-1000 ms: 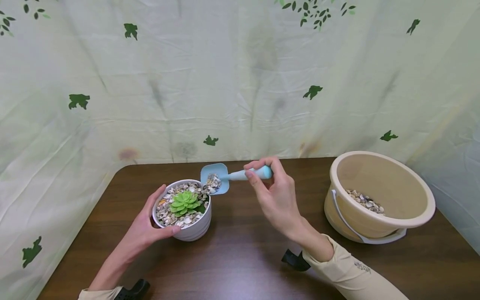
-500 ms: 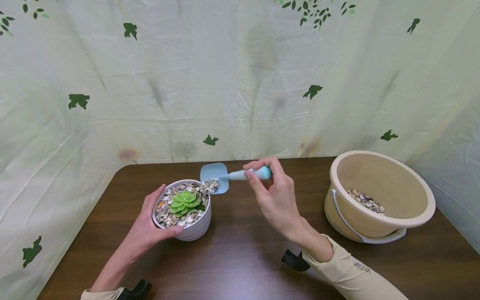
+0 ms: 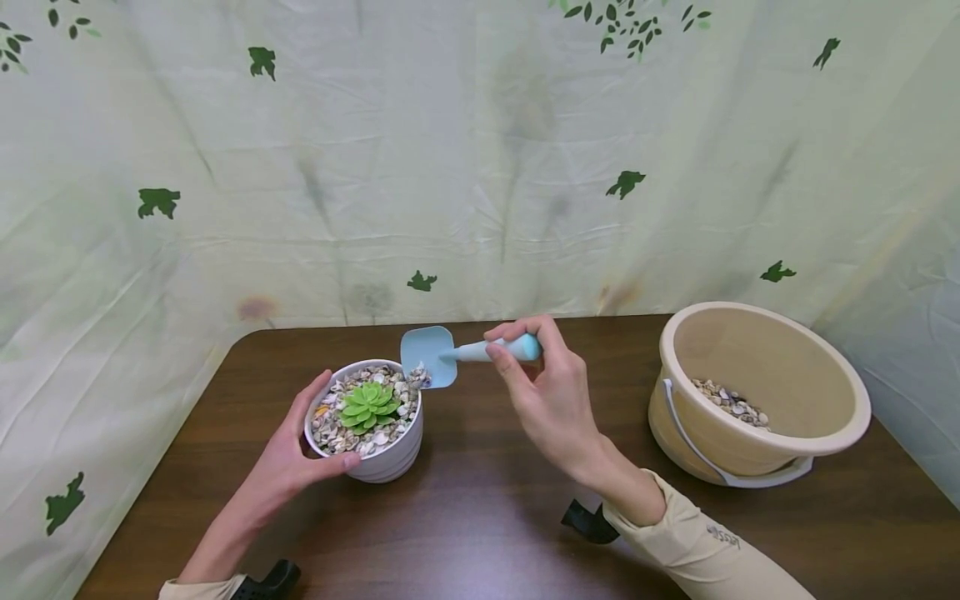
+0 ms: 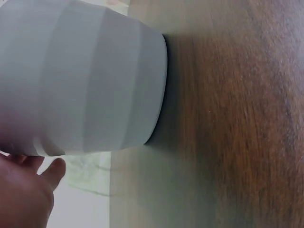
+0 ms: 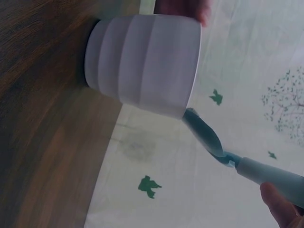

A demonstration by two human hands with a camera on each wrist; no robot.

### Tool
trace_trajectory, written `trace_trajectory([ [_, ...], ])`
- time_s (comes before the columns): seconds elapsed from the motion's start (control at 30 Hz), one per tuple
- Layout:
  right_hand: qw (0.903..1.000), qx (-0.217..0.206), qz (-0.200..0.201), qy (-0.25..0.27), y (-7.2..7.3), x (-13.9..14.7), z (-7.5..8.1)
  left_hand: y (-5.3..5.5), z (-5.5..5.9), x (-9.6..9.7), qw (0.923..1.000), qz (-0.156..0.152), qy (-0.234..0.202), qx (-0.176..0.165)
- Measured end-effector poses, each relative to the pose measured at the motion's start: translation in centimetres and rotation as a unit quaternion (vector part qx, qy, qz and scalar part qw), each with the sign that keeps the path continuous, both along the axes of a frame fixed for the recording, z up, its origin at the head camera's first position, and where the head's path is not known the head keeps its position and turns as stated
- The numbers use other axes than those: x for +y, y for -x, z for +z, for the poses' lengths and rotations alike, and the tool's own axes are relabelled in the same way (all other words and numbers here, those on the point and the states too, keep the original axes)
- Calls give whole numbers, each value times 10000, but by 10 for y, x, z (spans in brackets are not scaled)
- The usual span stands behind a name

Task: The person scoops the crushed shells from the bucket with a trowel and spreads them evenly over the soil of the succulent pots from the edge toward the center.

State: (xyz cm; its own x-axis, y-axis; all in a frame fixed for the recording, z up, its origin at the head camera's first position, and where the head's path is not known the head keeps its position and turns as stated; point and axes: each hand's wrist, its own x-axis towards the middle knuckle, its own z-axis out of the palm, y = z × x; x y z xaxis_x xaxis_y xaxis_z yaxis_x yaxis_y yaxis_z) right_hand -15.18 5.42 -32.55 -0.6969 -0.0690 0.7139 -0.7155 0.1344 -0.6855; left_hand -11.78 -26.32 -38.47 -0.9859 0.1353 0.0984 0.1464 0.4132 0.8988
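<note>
A white ribbed pot (image 3: pixel 385 465) stands on the table, filled with small shells and pebbles (image 3: pixel 330 423) around a green succulent (image 3: pixel 369 406). My left hand (image 3: pixel 296 446) grips the pot from its left side, thumb at the front and fingers around the back. In my right hand (image 3: pixel 555 392) is the handle of a light blue hand shovel (image 3: pixel 427 346), pinched between thumb and fingers. Its blade tilts at the pot's right rim, with a small clump of shells at the low corner. In the right wrist view the shovel (image 5: pixel 204 133) meets the rim of the pot (image 5: pixel 147 61).
A beige bucket (image 3: pixel 765 333) with a grey handle stands at the right of the brown wooden table (image 3: pixel 480 517), some shells (image 3: pixel 731 404) at its bottom. A pale leaf-patterned cloth (image 3: pixel 465 167) hangs behind the table's back edge.
Shells have slid off the shovel's blade into the pot, leaving a smaller clump at its corner. Both hands and the pot have stayed nearly in place.
</note>
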Motion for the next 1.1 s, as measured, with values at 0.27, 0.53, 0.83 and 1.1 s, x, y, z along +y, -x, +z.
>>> trace_trajectory([
  [0.27, 10000, 55, 48, -13, -1, -1, 0, 2, -2, 3, 9993, 70, 199, 311],
  [0.53, 9999, 42, 104, -28, -3, -1, 1, 2, -2, 5, 9978, 182, 506, 387],
  [0.83, 9997, 157, 86, -182, -5, -1, 1, 0, -2, 1, 9996, -85, -246, 57],
  [1.1, 9995, 227, 49, -212, -5, -2, 0, 2, -4, 2, 9996, 105, -82, 257],
])
